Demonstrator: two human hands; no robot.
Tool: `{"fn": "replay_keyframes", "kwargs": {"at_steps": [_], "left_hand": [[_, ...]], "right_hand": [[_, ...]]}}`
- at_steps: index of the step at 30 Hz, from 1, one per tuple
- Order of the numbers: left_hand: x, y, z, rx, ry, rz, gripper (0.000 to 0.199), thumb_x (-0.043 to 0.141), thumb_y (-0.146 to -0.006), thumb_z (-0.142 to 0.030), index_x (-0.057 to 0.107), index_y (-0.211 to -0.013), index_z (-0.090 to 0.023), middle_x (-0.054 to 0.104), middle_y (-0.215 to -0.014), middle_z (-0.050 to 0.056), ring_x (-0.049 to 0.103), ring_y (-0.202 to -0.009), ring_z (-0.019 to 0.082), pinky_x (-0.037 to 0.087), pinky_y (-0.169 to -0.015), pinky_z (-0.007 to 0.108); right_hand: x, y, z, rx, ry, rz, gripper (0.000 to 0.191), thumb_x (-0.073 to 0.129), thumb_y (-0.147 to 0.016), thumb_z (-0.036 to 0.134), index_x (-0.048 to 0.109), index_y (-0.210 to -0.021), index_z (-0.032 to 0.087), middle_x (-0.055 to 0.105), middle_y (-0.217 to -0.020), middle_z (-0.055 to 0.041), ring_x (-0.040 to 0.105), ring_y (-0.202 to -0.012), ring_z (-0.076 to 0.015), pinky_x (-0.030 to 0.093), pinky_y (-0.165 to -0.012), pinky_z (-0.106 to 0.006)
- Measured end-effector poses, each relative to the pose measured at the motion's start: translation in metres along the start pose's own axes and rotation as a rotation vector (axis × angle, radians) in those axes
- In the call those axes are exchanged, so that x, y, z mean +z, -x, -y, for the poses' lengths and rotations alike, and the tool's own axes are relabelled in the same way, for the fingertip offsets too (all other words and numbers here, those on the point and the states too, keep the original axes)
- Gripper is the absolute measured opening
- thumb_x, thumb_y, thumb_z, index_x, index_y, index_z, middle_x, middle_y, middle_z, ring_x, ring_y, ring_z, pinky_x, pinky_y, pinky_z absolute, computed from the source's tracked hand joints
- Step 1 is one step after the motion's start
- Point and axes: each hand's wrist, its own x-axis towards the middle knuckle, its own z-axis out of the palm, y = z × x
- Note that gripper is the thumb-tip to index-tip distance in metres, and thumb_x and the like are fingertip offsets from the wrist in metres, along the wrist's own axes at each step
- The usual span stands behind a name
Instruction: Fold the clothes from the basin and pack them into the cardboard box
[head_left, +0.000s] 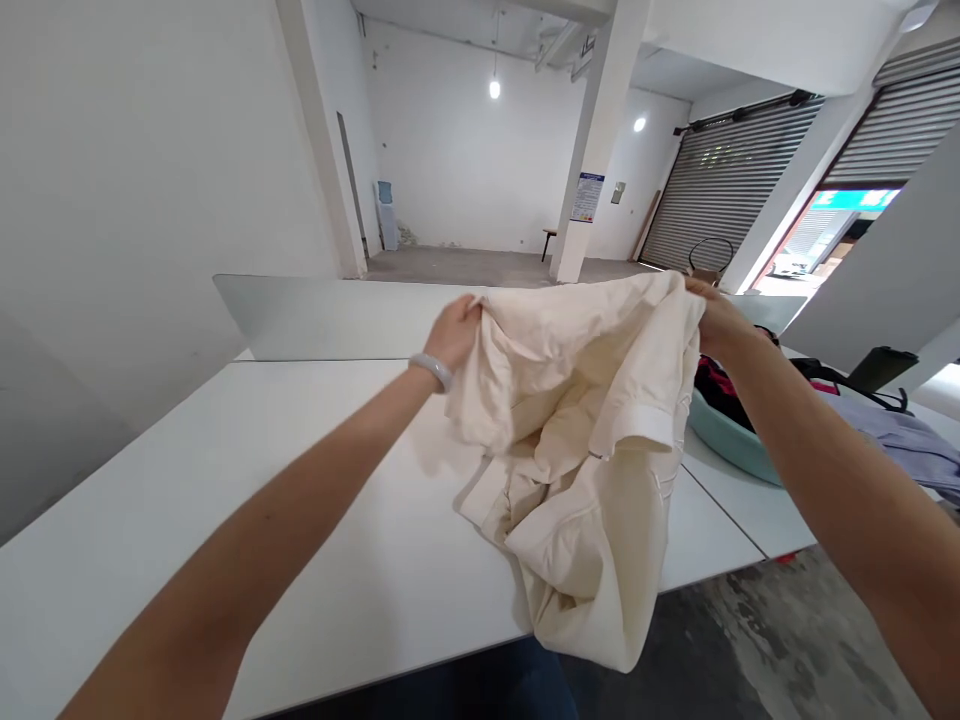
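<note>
Your left hand (454, 334) and right hand (716, 318) both clutched a cream garment (559, 325) — upper edge spanning crosswise between them, folds drooping below.

From where I stand, I can't read a word anywhere. The notice (587, 198) on the pillar (598, 130) has a dark blue heading and rows of print below, all too small to make out. Outside, past the partly raised shutter (896, 130), a bright blue sign (855, 200) carries pale lettering, too blurred to read with any certainty.
</note>
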Motion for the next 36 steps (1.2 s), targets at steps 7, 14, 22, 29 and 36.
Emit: {"fn": "replay_keyframes", "kwargs": {"at_steps": [7, 14, 22, 29, 36], "left_hand": [[-0.043, -0.063, -0.033, 0.126, -0.072, -0.223, 0.02, 0.042, -0.091, -0.025, 0.046, -0.072, -0.019, 0.052, -0.079, 0.002, 0.057, -0.094, 0.021, 0.041, -0.089, 0.039], [-0.069, -0.06, -0.043, -0.05, -0.216, -0.319, 0.021, 0.04, -0.089, -0.021, 0.046, -0.07, -0.025, 0.059, -0.084, 0.002, 0.054, -0.084, 0.019, 0.044, -0.078, 0.039], [-0.073, -0.017, 0.006, -0.101, -0.834, 0.13, 0.031, 0.035, -0.091, -0.017, 0.059, -0.111, -0.019, 0.063, -0.108, 0.008, 0.057, -0.101, 0.024, 0.045, -0.088, 0.04], [-0.008, 0.059, 0.017, 0.338, -0.993, 0.62, 0.075, 0.061, -0.076, -0.012, 0.031, -0.143, -0.02, 0.028, -0.149, 0.015, 0.033, -0.132, 0.033, 0.036, -0.101, 0.042], [0.082, 0.109, 0.008, 0.608, -0.839, 0.9, 0.069, 0.061, -0.074, -0.008, 0.039, -0.136, -0.029, 0.042, -0.142, 0.012, 0.03, -0.136, 0.032, 0.019, -0.109, 0.055]], "right_hand": [[0.016, 0.033, -0.009, 0.062, 0.303, 0.063, 0.028, 0.064, -0.076, 0.034, 0.062, -0.099, 0.018, 0.066, -0.097, -0.0063, 0.06, -0.078, -0.0139, 0.046, -0.073, -0.03], [0.071, 0.164, 0.018, -0.581, 0.617, 0.0, 0.014, 0.048, -0.087, 0.017, 0.049, -0.073, 0.019, 0.053, -0.064, -0.0006, 0.045, -0.055, -0.0094, 0.034, -0.053, -0.023], [0.08, 0.234, -0.067, -0.259, 0.821, 0.338, 0.019, 0.036, -0.092, 0.018, 0.054, -0.099, 0.02, 0.061, -0.096, -0.0084, 0.061, -0.078, -0.0169, 0.047, -0.062, -0.028], [0.069, 0.198, -0.099, -0.131, 0.721, 0.305, 0.044, 0.043, -0.087, 0.027, 0.045, -0.13, 0.019, 0.052, -0.132, -0.013, 0.049, -0.123, -0.026, 0.045, -0.098, -0.041], [0.081, 0.209, -0.067, -0.079, 0.727, 0.325, 0.028, 0.041, -0.092, 0.041, 0.052, -0.107, 0.02, 0.06, -0.111, -0.011, 0.059, -0.1, -0.0239, 0.047, -0.081, -0.037]]}}
